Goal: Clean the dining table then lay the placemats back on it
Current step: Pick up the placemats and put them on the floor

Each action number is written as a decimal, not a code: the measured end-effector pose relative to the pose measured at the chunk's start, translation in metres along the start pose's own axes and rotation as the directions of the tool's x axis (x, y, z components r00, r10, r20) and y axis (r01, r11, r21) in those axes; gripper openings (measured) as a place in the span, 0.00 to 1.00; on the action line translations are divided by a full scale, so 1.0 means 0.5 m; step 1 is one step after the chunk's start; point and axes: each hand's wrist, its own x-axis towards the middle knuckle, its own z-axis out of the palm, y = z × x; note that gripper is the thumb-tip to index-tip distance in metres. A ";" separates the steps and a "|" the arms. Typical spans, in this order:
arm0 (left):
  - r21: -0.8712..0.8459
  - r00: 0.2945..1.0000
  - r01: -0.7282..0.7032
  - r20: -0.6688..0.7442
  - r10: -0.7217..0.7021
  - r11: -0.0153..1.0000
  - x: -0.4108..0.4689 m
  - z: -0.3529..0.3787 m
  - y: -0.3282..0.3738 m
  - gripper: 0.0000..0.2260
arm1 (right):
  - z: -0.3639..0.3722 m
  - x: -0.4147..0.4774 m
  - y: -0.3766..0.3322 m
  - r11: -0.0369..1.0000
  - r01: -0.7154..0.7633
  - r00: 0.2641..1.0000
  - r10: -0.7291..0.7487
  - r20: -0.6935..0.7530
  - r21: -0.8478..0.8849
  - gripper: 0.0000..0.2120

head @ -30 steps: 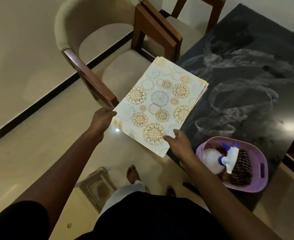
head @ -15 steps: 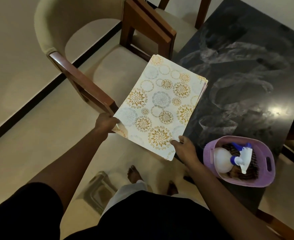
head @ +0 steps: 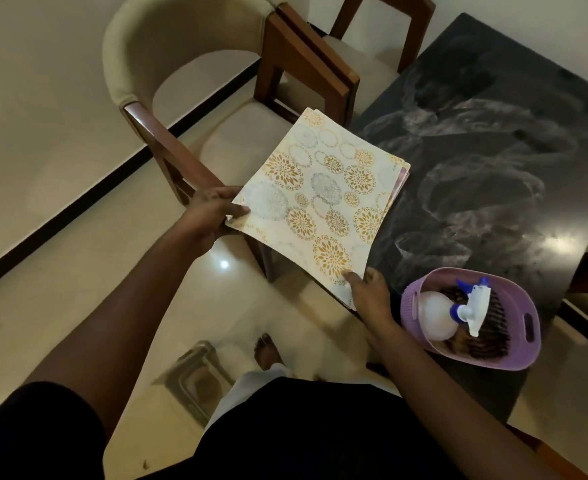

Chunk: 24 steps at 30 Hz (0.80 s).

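We've got the placemats stacked and held in both hands, over the bench's 9 o'clock edge and the chair seat beside it. Left hand pinches the stack's near-left corner, thumb on top; right hand pinches the near-right corner. Both grips are closed on the stack. Far corner of the stack overhangs the bench; we can't tell whether it touches the surface.

Progress, as we judge it: early. Mats are off the bench, so clearing looks done. The dark top is bare but shows pale swirly markings; we can't tell whether that's stone pattern or smear. Wiping looks not yet done, and the spray bottle sits unused in the purple basket with something dark and ribbed, maybe a brush or cloth. Left to do: park the stack, spray, wipe, lay the mats back.

Around: basket sits on the bench's 6 o'clock end, just right of our right hand, so it blocks that corner for wiping and needs moving. Cream chair at 10 o'clock of the stack has a free seat, a likely parking spot. A second chair stands at 12 o'clock, tucked against the bench.
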 end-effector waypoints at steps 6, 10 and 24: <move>-0.075 0.992 0.018 -0.122 -0.027 0.997 -0.118 0.011 0.019 0.16 | -0.032 -0.030 -0.012 0.717 -0.414 0.882 0.164 0.442 0.560 0.19; -0.010 0.961 0.009 -0.278 -0.012 1.000 -0.199 0.000 -0.024 0.16 | -0.056 -0.034 -0.005 0.783 -0.323 0.861 0.009 0.509 0.532 0.21; -0.316 0.847 0.035 -0.493 -0.196 0.948 -0.525 -0.045 -0.326 0.14 | -0.055 -0.156 0.035 0.981 -0.076 0.686 -0.079 0.723 0.179 0.21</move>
